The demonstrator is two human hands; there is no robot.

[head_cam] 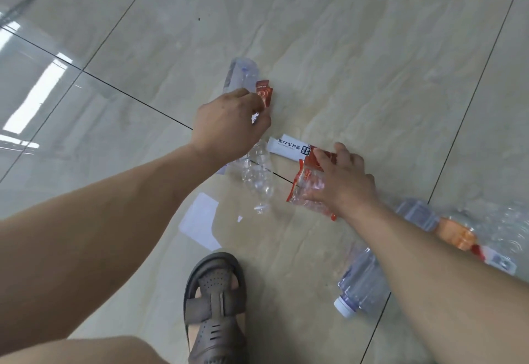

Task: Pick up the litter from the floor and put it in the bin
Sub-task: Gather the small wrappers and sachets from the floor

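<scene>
The left hand [229, 118] has its fingers curled round a clear bottle [239, 77] and red sachets [264, 95], held above the tiled floor [357, 62]. The right hand [343, 180] presses spread, straight fingers on a clear red-edged wrapper [303, 189] lying on the floor beside a crushed bottle [257, 177] and a white packet [287, 147]

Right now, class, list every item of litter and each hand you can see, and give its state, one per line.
Left hand: holds small red sachets and a clear plastic bottle.
Right hand: fingers spread on a clear red-edged plastic wrapper.
White paper packet: flat on floor.
Crumpled clear bottle: lying, uncapped.
White-capped clear bottle: lying on floor.
</scene>
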